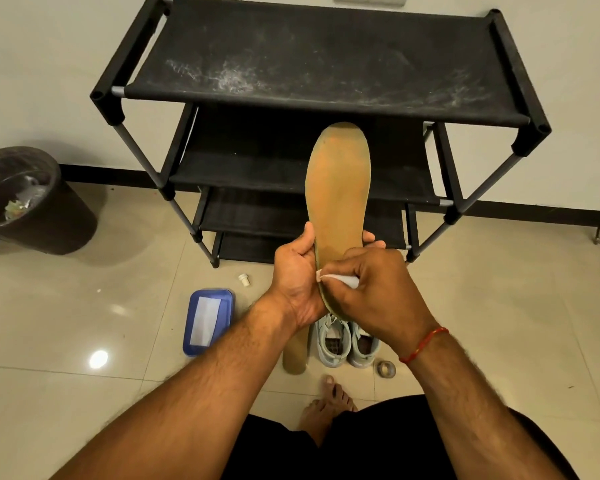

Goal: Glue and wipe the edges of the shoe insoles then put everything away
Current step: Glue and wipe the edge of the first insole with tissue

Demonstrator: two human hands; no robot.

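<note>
Both hands are busy in front of a black shoe rack [326, 64] that stands against the wall. The left hand [297, 282] grips a tan insole [340, 188] near its heel end: the thumb lies along the left edge and the fingertips [373, 237] curl round from behind on the right. The insole is held up in the air, toe end pointing away from the person, its flat underside facing the camera. The right hand [374, 289] is closed round a small white glue tube [340, 279] – the nozzle touches the insole's left edge, just beside the left thumb's base. A red thread [425, 344] circles the right wrist.

On the tiled floor [499, 323] below the hands lies a second insole [293, 355], partly hidden by the left wrist, and just beside it stands a pair of pale shoes [347, 344], openings up. A small roll of tape [386, 368] sits to the right of the shoes. To the left is a blue box [208, 320] with a white patch on its lid, and near it, toward the rack, a little white cap [244, 279] – apart from the box. A dark bin [25, 202] with scraps inside stands at the far left by the wall. A bare foot [329, 400] shows at the bottom
</note>
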